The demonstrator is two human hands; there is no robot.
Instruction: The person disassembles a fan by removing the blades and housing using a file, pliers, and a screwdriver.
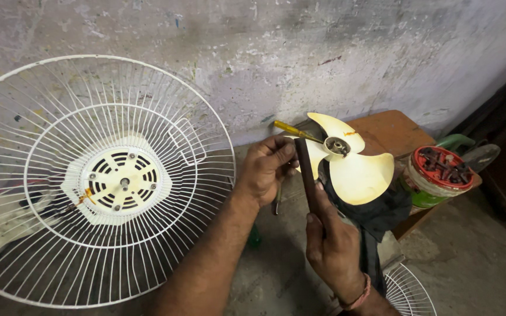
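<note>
Both hands meet near the middle of the view, but the biggest thing in sight is the white wire fan guard (89, 175) on the left, leaning toward the stained grey wall (323, 52), with the white motor housing (121, 181) and its bare shaft at the centre. Well to the right of it sits a low brown wooden stool (390, 131) on the concrete floor (469, 263), and beside the stool a green tin with a red lid (440, 169) piled with small dark bits of hardware.

Next in size comes the cream fan blade (352, 164) — three lobes around a dark metal hub — held up just in front of the stool over a black cloth (382, 213). The left hand (267, 167) is closed around a yellow-handled screwdriver (297, 133), whose long axis runs right and slightly downward, tip toward the hub. The right hand (332, 246), with a pink band at the wrist, is closed on a dark flat bar (307, 172) that stands nearly upright, its upper end just left of the hub.

So the blade lies to the right of the left hand and up and right of the right hand; the left hand's tool is the nearer to the hub — seemingly touching it, though I cannot be sure. A second small wire guard (408, 289) peeks in at the bottom edge.
</note>
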